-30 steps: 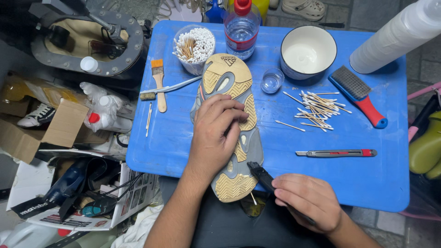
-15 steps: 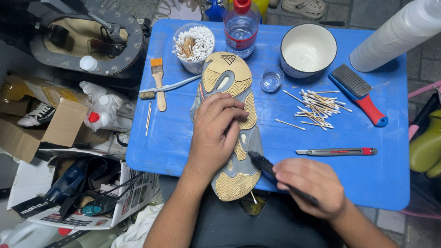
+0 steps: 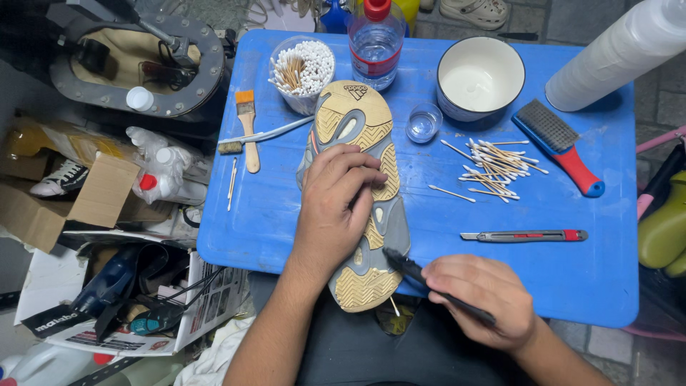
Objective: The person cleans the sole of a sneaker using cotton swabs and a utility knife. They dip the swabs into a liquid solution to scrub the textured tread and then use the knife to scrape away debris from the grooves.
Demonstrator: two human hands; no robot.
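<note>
A shoe [image 3: 355, 129] lies sole up on the blue table [image 3: 286, 207], its tan and grey tread facing me, heel toward me. My left hand [image 3: 334, 207] presses flat on the middle of the sole and holds it down. My right hand [image 3: 482, 299] grips a thin black brush [image 3: 409, 269] whose head touches the sole near the heel, at its right edge.
On the table: a cup of cotton swabs [image 3: 301, 68], a water bottle [image 3: 376, 39], a white bowl [image 3: 479, 77], a small glass [image 3: 423, 123], loose swabs [image 3: 493, 168], a red-handled brush [image 3: 561, 146], a utility knife [image 3: 525, 236], a paintbrush [image 3: 247, 129]. Boxes and clutter lie at left.
My right hand slid the black brush up along the sole's right edge and then back down toward the heel. My left hand and the shoe stayed put.
</note>
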